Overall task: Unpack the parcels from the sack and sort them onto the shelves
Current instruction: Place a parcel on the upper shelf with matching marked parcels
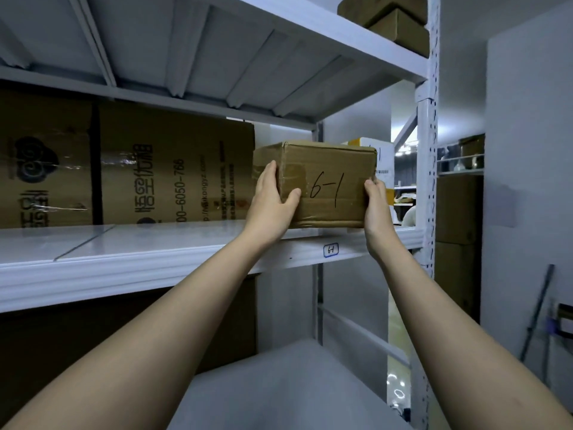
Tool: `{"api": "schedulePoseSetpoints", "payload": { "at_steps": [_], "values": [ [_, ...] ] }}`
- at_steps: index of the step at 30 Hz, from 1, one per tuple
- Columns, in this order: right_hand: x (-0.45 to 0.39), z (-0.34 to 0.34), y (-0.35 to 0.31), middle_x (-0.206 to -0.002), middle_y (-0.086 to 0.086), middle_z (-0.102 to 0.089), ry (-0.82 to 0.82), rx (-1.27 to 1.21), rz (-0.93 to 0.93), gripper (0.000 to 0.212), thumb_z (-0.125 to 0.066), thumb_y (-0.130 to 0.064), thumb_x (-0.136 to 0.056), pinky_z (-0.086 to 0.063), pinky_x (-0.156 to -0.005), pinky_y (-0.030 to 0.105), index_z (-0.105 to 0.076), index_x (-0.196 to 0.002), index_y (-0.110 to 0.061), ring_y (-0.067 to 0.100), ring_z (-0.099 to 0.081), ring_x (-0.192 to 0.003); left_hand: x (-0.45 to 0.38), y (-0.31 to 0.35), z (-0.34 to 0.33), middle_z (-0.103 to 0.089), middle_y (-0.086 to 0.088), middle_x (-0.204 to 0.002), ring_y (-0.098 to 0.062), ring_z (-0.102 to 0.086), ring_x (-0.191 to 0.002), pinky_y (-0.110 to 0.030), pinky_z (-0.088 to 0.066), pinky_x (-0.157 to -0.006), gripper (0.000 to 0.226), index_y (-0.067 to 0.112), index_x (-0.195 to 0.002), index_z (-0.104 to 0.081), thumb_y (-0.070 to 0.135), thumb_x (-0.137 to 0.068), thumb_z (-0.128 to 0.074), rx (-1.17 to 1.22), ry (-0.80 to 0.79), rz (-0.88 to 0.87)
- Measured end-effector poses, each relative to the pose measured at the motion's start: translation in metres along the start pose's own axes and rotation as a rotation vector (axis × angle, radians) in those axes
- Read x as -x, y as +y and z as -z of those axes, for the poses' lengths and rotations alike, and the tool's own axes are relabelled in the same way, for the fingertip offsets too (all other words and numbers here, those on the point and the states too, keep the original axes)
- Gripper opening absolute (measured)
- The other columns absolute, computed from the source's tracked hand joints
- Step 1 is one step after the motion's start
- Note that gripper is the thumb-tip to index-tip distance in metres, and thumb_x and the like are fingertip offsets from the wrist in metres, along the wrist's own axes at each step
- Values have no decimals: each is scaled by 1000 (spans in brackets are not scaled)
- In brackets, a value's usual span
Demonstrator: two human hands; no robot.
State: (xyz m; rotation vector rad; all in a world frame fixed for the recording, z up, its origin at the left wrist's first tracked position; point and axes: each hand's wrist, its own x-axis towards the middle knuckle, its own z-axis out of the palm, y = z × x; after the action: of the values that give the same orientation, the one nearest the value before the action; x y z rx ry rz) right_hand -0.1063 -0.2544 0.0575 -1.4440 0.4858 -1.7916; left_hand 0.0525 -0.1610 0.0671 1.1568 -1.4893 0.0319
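While both hands clamp it, the parcel (328, 184), a taped brown carton with "6-1" inked on its face, sits right of centre in the head view on the white shelf (148, 243), just beside a big printed carton (124, 169) to its left. Left hand (273, 200) wraps its left edge, thumb across the front; right hand (376, 203) grips the right edge, fingers curled behind. A shelf label (330, 250) below also seems to read 6-1, so placing looks nearly done. Next move likely: nudge it back, release. Sack not visible.

Parcel (322, 184) on shelf (155, 262), right of large carton (124, 169).
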Motion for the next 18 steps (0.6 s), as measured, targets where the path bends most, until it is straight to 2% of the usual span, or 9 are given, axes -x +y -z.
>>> {"api": "schedulePoseSetpoints", "payload": {
  "at_steps": [2, 5, 9, 13, 16, 18],
  "values": [
    [-14, 15, 11, -123, 2, -49, -17, -13, -20, 21, -29, -25, -104, -43, -84, 19, -39, -122, -22, 13, -48, -109, -4, 1, -21, -19, 0, -158, -17, -22, -144, -42, -23, -118, 68, 19, -153, -13, 27, -97, -51, -33, 22, 19],
    [-34, 32, 31, -121, 3, -49, -57, -16, -55, 20, -29, -22, -103, -40, -97, 32, -37, -121, -21, 17, -46, -113, -8, -2, -45, -18, -1, -159, -17, -20, -144, -41, -21, -119, 67, 18, -154, -12, 24, -98, -48, -99, 65, 32],
    [-55, 46, 53, -101, -11, -47, -134, 33, -50, 17, -31, -17, -101, -35, -102, 36, -36, -116, -22, 15, -43, -108, -10, -11, -67, -21, -2, -158, -16, -20, -144, -40, -20, -119, 65, 17, -153, -13, 23, -98, -46, -135, 89, 82],
    [-66, 52, 67, -103, -4, -50, -199, 73, -35, 16, -32, -16, -100, -37, -90, 34, -36, -115, -21, 15, -45, -100, -14, -17, -77, -29, -3, -154, -16, -27, -142, -42, -24, -118, 59, 16, -151, -21, 22, -98, -45, -143, 109, 88],
    [-70, 57, 72, -95, -10, -50, -225, 133, 1, 14, -34, -18, -100, -39, -78, 25, -35, -113, -21, 10, -47, -91, -17, -19, -80, -32, -2, -153, -16, -29, -141, -43, -26, -117, 58, 17, -151, -23, 22, -98, -46, -155, 105, 75],
    [-73, 61, 77, -103, -8, -54, -246, 197, 41, 16, -36, -21, -100, -40, -77, 24, -38, -116, -23, 9, -50, -95, -20, -22, -82, -32, -2, -152, -15, -29, -140, -44, -26, -117, 58, 18, -151, -23, 23, -98, -46, -165, 120, 78]
  ]
}}
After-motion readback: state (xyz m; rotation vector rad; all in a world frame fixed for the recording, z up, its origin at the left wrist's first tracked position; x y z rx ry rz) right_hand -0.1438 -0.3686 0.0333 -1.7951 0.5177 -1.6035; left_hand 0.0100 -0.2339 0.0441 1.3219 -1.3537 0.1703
